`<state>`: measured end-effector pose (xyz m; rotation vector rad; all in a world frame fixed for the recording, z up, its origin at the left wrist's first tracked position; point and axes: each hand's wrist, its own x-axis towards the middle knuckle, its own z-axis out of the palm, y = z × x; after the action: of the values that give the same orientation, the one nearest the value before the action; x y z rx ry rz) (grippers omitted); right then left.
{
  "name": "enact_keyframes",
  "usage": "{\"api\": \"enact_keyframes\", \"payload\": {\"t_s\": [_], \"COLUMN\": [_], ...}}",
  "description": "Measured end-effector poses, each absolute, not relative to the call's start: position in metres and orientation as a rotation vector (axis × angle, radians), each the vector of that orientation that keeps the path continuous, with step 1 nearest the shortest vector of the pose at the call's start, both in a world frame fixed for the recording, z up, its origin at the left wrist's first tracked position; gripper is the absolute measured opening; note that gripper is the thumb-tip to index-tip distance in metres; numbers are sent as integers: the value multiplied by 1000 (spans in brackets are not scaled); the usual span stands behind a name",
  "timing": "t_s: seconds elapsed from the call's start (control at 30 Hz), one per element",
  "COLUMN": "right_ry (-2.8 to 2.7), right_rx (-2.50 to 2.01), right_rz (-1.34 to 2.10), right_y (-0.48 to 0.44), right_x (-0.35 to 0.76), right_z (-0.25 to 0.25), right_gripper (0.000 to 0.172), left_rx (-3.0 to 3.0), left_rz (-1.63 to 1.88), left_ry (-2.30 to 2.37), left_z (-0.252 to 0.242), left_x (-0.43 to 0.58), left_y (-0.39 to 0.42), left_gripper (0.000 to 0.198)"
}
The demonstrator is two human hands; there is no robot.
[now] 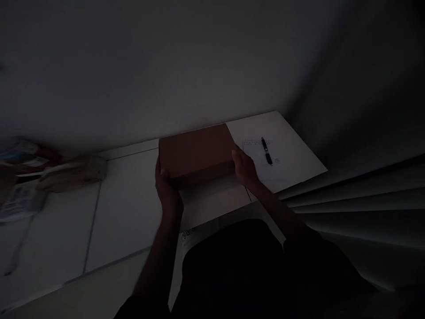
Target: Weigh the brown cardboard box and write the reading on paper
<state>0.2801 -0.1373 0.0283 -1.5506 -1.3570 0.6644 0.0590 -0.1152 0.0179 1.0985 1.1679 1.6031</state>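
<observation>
A brown cardboard box (197, 149) is held between my two hands over the white table (212, 201). Its left end is gripped by my left hand (168, 190), thumb at the near corner and fingers along the side. My right hand (245, 167) clasps the right end, with the thumb near the top edge. Whether the box's underside touches the table I cannot tell in the dim light. Just right of my right hand lies a sheet of paper (255, 170) with faint writing, and a black pen (266, 150) rests on it.
Papers and packets (23, 190) are piled at the far left beside a crumpled brown bag (71, 173). A plain wall (159, 66) runs behind the table. Dark curtain folds (358, 195) hang close to its right end.
</observation>
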Motion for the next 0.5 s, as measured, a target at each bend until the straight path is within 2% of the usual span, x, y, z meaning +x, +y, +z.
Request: {"api": "enact_keyframes", "payload": {"t_s": [0.5], "right_ry": [-1507], "right_rx": [-1557], "right_rz": [550], "right_y": [-140], "right_x": [287], "right_z": [27], "right_gripper": [71], "left_rx": [1128], "left_rz": [1599], "left_ry": [1194], "left_z": [9], "left_x": [51], "left_y": [-115], "left_gripper": [57]}}
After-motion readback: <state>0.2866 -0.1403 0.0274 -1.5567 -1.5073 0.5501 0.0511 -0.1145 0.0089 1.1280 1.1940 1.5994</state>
